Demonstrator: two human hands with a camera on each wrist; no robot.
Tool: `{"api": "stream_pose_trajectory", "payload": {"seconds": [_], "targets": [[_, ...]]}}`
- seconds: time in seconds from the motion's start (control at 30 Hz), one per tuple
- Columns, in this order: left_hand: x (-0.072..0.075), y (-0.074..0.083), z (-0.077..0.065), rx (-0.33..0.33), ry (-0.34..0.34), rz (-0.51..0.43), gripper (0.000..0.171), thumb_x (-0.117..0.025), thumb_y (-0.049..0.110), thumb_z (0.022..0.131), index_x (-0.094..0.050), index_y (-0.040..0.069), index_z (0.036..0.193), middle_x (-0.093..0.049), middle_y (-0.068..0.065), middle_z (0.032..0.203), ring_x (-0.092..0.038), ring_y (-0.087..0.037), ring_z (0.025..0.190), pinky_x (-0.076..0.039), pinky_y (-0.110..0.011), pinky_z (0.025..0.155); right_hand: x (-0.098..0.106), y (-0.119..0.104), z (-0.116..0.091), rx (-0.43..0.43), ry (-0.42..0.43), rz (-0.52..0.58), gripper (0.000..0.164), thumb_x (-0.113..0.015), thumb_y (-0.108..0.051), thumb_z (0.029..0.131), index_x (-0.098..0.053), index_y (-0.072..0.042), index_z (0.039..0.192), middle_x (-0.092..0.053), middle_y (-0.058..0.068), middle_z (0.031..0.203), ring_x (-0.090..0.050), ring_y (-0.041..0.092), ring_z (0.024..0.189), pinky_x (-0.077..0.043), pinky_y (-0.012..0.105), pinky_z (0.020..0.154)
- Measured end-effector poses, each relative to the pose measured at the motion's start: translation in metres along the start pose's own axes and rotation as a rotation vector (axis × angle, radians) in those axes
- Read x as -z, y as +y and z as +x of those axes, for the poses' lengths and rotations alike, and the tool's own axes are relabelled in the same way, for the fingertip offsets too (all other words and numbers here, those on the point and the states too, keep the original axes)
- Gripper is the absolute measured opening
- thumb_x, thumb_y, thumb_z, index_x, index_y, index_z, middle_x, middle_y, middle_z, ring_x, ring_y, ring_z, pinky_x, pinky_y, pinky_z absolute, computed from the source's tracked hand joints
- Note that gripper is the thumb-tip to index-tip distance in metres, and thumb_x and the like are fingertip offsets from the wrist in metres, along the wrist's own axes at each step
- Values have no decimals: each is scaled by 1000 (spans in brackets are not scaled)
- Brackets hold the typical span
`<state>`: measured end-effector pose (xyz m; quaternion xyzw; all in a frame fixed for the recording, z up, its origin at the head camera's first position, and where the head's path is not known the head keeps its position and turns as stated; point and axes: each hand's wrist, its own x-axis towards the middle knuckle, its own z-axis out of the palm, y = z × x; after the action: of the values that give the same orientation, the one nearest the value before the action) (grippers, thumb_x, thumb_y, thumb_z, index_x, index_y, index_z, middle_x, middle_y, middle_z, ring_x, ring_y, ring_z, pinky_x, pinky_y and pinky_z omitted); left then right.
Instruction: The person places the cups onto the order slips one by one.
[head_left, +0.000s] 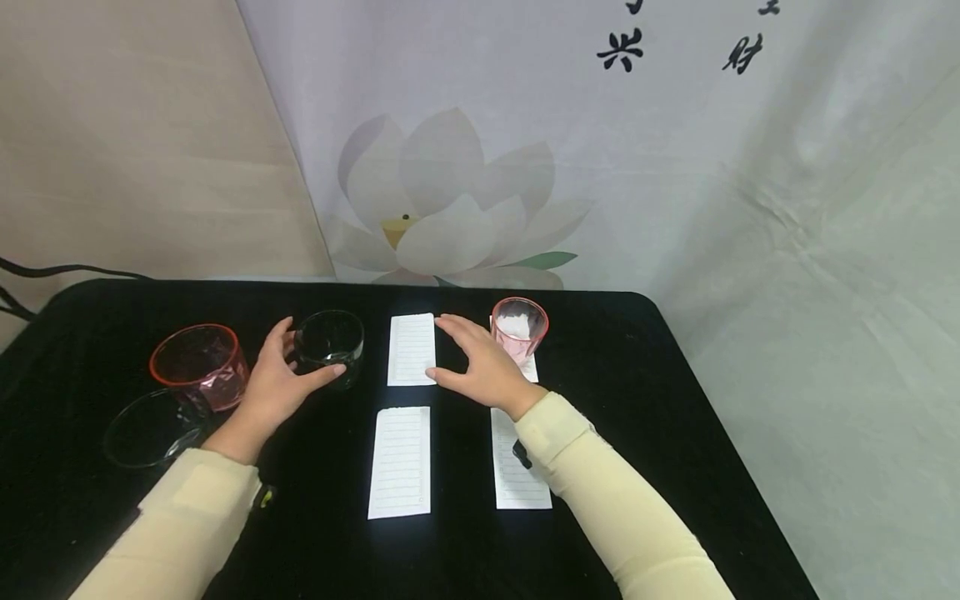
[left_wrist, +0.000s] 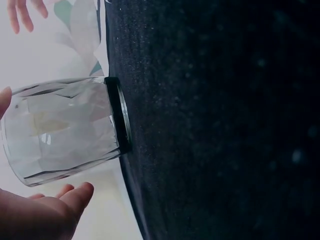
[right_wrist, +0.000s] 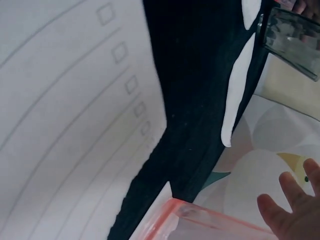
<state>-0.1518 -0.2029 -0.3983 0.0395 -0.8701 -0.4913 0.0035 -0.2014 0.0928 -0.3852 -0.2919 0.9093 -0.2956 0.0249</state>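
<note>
Glass, clear, head view: at nine o'clock of paper slip, left hand loosely cupped round it. Left wrist: fingers at six o'clock stand off (rim contact unclear); presumably the counter bears it. Right wrist: right hand spread, empty.

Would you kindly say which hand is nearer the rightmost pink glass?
Right: the right hand is beside the pink glass; the left hand is farther left, at a clear glass.
</note>
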Motion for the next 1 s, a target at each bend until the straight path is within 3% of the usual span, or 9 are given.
{"api": "stream_pose_trajectory", "payload": {"seconds": [1.0], "targets": [[-1, -5, 5, -16, -44, -31, 101, -75, 28, 85, -5, 0, 153, -24, -33, 149, -25, -52, 137, -30, -61, 109, -19, 20, 24, -173, -179, -56, 77, -64, -48, 87, -31, -20, 152, -29, 1, 157, -26, 22, 144, -27, 43, 117]]}}
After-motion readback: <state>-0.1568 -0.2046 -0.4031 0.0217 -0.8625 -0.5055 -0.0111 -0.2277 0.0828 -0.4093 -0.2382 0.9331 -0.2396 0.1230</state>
